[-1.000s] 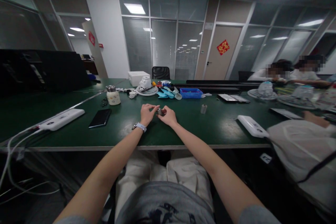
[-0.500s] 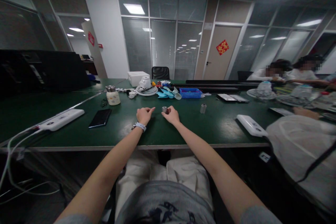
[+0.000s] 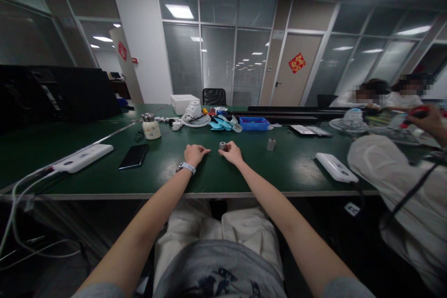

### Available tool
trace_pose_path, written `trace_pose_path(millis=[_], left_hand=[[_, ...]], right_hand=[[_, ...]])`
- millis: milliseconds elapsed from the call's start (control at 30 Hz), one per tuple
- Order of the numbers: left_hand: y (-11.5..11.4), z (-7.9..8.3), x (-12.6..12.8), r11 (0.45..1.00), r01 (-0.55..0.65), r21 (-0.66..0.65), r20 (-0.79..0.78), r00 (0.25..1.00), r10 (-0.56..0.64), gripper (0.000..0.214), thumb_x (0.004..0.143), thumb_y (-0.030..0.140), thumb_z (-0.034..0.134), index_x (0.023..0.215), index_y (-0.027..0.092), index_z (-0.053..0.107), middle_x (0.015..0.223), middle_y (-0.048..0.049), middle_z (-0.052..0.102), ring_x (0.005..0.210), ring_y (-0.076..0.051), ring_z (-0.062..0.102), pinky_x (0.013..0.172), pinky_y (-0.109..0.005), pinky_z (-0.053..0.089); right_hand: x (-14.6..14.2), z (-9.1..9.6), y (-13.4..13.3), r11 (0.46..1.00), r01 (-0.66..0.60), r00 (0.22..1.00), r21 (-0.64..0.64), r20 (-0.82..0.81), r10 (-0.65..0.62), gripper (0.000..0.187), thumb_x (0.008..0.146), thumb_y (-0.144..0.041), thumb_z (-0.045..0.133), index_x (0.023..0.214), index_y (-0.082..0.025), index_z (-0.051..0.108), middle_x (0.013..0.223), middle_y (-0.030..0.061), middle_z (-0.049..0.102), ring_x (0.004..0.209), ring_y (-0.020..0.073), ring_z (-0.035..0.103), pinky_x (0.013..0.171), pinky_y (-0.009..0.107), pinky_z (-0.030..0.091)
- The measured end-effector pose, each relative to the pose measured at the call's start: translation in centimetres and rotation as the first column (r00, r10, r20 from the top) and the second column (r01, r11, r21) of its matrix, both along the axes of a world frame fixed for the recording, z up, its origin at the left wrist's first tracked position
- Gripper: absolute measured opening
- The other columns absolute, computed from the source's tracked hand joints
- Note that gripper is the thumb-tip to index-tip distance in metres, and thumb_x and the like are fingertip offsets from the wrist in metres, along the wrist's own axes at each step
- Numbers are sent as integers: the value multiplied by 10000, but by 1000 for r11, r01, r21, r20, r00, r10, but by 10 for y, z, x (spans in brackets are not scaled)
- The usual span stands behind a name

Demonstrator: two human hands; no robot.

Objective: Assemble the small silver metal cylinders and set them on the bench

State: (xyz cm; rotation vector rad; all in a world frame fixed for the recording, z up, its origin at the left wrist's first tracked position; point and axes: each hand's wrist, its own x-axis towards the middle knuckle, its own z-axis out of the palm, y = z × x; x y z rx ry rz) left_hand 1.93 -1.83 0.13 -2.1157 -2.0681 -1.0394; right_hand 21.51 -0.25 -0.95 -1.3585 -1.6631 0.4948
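My right hand (image 3: 232, 153) pinches a small grey metal cylinder (image 3: 222, 146) from its right side, at or just above the green table (image 3: 174, 181). A round opening or dark spot shows on the cylinder's top. Just left of it is my left hand (image 3: 195, 154), wearing a light-banded watch (image 3: 187, 167). Its thumb and fingertips are pressed together and point toward the cylinder, apart from it; anything between them is too small to make out. A second metal cylinder (image 3: 271, 144) stands upright farther right.
A phone (image 3: 134, 156), a cream bottle (image 3: 151, 128) and a white power strip (image 3: 84, 157) lie to the left. Behind my hands are a fan grille (image 3: 195, 121), light-blue fan blades (image 3: 223, 124) and a blue basket (image 3: 254, 124). Another white device (image 3: 335, 167) and a co-worker's sleeve (image 3: 384, 167) are at right.
My left fingertips have come down and together, after the thumb stood raised. My right hand has shifted slightly right with the cylinder. At right, a co-worker's hand has risen with a red object.
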Motion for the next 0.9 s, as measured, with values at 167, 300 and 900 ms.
trace_pose_path(millis=[167, 300, 900], left_hand=[[0, 2, 1, 1000, -3, 16, 79, 997, 2, 356, 831, 524, 518, 856, 263, 759, 850, -91, 718, 860, -257, 587, 758, -326, 433], [1, 4, 2, 998, -55, 18, 192, 980, 51, 374, 902, 347, 369, 974, 233, 718, 993, -92, 709, 930, -238, 602, 822, -319, 421], [-1, 10, 2, 986, -70, -154, 197, 975, 100, 396, 831, 241, 333, 740, 192, 715, 865, -140, 713, 881, -293, 648, 735, -347, 448]], right_hand=[[2, 1, -5, 999, -38, 998, 26, -48, 39, 420, 614, -481, 766, 818, -212, 516, 842, 16, 673, 764, 156, 649, 702, 284, 503], [2, 6, -10, 1000, -2, 999, 25, -39, 3, 488, 574, -561, 766, 819, -204, 540, 849, 32, 677, 770, 170, 649, 687, 286, 505], [9, 3, 2, 987, -160, 987, 14, 13, 160, 411, 682, -315, 763, 1060, -210, 641, 956, 45, 705, 848, 190, 666, 791, 340, 528]])
